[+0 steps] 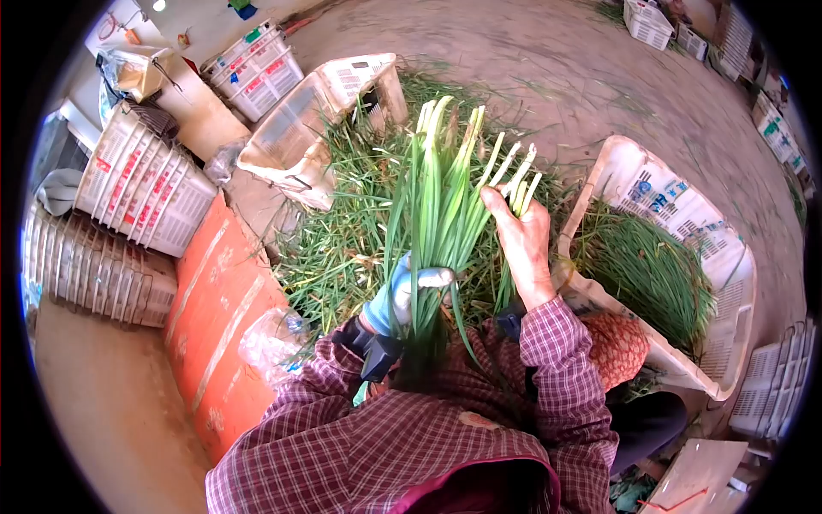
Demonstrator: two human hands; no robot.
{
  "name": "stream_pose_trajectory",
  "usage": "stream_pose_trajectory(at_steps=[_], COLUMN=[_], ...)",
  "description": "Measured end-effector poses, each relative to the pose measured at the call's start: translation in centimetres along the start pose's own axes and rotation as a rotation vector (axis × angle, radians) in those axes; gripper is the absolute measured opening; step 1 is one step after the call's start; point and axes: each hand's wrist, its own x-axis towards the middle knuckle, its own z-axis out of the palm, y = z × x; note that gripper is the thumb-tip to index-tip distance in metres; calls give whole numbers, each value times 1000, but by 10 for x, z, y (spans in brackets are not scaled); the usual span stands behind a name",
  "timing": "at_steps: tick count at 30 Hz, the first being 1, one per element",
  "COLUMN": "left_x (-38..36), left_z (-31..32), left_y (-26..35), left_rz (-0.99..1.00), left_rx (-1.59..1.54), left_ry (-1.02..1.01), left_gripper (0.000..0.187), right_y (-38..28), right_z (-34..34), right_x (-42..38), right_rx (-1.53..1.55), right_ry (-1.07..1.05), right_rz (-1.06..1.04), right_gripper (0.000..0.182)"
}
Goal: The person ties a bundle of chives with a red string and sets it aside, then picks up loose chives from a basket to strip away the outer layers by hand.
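My left hand (407,291), in a blue and white glove, is closed round the leafy middle of a bunch of long green stalks (437,206). The bunch's pale ends point up and away from me. My bare right hand (521,236) is closed on a few more stalks at the bunch's right side, thumb near their white ends (520,176). Beneath and beyond both hands lies a loose heap of green leaves and trimmings (351,240).
At right, a white crate (736,317) holds green stalks (646,270). Stacked crates (145,184) stand at left beside an orange board (223,317). An open crate (287,137) touches the heap's far left. More crates (648,24) line the far right.
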Motion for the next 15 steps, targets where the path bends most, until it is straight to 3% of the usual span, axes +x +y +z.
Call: stream_pose_trajectory(at_steps=[3, 5, 6, 10, 15], left_x=[0, 4, 2, 5, 3], left_z=[2, -4, -5, -12, -2], left_y=[4, 0, -1, -5, -3], left_rz=[-40, -54, -69, -103, -31], left_rx=[-50, -62, -69, -79, -32], left_ry=[13, -12, -3, -29, 55], left_gripper=[34, 33, 36, 44, 40], right_y=[6, 10, 13, 27, 41], right_z=[-6, -14, -13, -16, -14], right_x=[6, 11, 18, 26, 34], right_rx=[27, 196, 327, 332, 343], right_ry=[35, -12, 64, 81, 151], right_rz=[72, 162, 144, 213, 224], right_gripper=[22, 18, 16, 17, 17])
